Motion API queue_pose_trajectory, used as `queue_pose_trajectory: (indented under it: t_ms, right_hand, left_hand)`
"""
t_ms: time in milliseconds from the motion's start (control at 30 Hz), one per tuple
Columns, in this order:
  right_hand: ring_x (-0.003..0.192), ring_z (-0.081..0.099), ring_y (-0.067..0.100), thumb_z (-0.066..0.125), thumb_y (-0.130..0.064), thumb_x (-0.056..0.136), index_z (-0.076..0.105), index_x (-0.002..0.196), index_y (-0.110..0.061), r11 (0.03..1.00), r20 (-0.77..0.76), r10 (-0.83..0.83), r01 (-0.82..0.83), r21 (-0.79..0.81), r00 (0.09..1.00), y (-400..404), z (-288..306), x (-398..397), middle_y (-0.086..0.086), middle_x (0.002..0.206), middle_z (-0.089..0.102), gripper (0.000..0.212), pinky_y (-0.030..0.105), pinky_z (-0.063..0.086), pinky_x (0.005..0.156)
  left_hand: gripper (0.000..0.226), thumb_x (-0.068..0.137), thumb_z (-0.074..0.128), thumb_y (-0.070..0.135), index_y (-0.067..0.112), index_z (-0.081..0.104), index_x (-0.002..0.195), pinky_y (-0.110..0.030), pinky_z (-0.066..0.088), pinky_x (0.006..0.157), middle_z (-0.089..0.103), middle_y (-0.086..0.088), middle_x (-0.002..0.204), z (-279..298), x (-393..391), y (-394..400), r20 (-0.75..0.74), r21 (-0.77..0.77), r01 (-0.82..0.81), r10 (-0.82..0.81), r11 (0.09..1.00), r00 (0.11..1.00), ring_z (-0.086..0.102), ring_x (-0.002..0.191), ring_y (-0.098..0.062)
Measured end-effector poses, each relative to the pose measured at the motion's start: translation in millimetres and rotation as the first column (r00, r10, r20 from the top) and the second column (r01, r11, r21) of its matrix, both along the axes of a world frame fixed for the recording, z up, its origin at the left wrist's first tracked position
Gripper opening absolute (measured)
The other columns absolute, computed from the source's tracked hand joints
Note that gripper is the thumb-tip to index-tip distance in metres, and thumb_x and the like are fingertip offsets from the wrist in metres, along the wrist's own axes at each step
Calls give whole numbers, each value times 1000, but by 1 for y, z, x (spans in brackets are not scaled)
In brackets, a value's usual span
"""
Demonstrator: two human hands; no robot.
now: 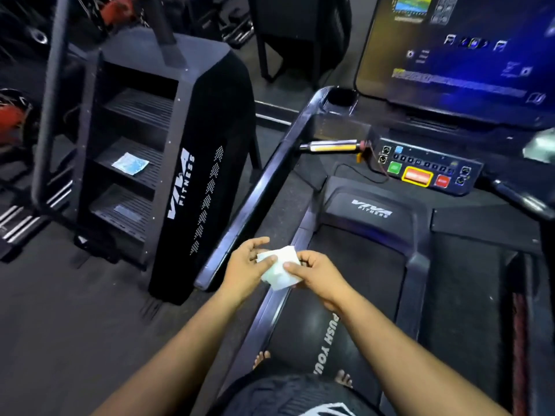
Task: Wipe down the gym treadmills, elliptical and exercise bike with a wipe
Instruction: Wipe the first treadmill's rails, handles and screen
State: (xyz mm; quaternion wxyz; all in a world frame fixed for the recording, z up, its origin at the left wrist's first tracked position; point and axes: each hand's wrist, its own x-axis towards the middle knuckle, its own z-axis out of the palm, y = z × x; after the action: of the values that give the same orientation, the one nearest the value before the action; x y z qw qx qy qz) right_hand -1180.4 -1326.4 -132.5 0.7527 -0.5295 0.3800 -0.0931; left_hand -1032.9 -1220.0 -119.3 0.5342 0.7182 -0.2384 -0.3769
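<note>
I stand barefoot on a black treadmill's belt [354, 283]. Both hands hold a crumpled white wipe [280, 270] in front of me, above the treadmill's left side rail. My left hand [244, 265] pinches its left edge and my right hand [315, 273] pinches its right edge. The long left handrail [261, 187] runs up from beside my hands to the console. The console's button panel [426, 168] with green, yellow and red buttons lies ahead, under a lit touchscreen [462, 52].
A black stair-climber machine [168, 151] stands to the left, with small blue-white packets [130, 163] lying on its steps. A silver grip sensor bar [333, 145] and a cup holder [341, 97] sit at the console's left. Dark rubber floor lies between the machines.
</note>
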Motion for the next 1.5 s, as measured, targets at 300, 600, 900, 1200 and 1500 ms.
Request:
queue_pose_trajectory:
  t_ms: [300, 600, 900, 1200, 1500]
  right_hand:
    - [92, 68, 29, 51, -29, 87, 67, 104, -13, 918, -218, -365, 313, -242, 905, 58, -57, 100, 7, 100, 72, 28, 47, 56, 84]
    - [153, 7, 6, 43, -19, 108, 4, 161, -13, 930, -86, -254, 219, -295, 964, 160, -59, 173, -3, 167, 6, 65, 9, 6, 118]
    - [155, -13, 11, 23, -89, 84, -10, 158, -17, 923, -20, -327, 315, -221, 945, 132, -74, 188, -5, 166, -14, 108, 30, -4, 126]
    - [151, -26, 8, 19, -96, 75, -22, 156, -13, 951, 29, -105, 108, -291, 994, 167, -76, 170, 0, 163, -31, 123, 28, -11, 124]
    - [153, -18, 8, 20, -103, 66, -17, 158, -18, 965, 7, -171, 169, -200, 985, 105, -84, 178, -5, 166, -21, 131, 41, -2, 128]
  left_hand:
    - [46, 99, 58, 25, 12, 56, 143, -49, 39, 114, 52, -7, 150, -57, 110, 76, 705, 349, 35, -287, 937, 648, 47, 140, -26]
    - [78, 91, 34, 47, 11, 26, 159, -25, 16, 126, 24, 4, 166, -61, 127, 99, 147, 238, 250, -289, 938, 946, 21, 150, 4]
    - [82, 89, 32, 53, 14, 19, 160, -19, 14, 124, 17, 9, 166, -69, 129, 94, 96, 236, 285, -314, 929, 945, 16, 148, 12]
    - [65, 101, 29, 39, 19, 11, 160, -11, 8, 121, 6, 27, 160, -75, 140, 85, 280, 308, 374, -459, 875, 843, 4, 146, 19]
    - [68, 100, 32, 40, 20, 9, 161, -22, 8, 125, 6, 17, 163, -70, 139, 62, 318, 348, 341, -452, 873, 833, 5, 149, 12]
